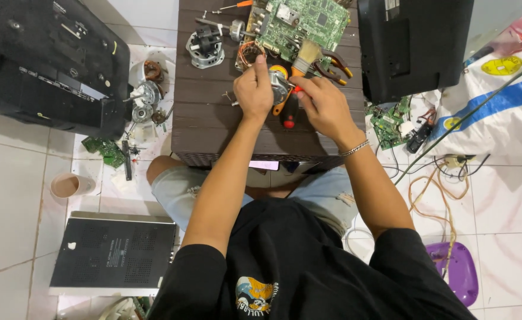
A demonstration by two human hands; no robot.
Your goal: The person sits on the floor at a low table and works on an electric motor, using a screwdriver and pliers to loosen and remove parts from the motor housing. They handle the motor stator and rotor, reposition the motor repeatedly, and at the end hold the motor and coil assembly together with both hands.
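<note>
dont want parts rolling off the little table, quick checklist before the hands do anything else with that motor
1. Left hand has hold of the small motor: ok.
2. Right hand at the red-handled screwdriver: ok; tip position: cannot tell.
3. Motor over the brown table, away from its edges: ok.
4. Paintbrush and pliers crowd the motor: not ok.
5. Circuit board lies flat: ok.

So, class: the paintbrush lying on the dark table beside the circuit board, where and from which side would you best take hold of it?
Probably the paintbrush by its wooden handle, coming from the right. The bristles rest toward the circuit board, while the handle slants down toward the right hand. Its lower end is hidden among the tools.
</note>
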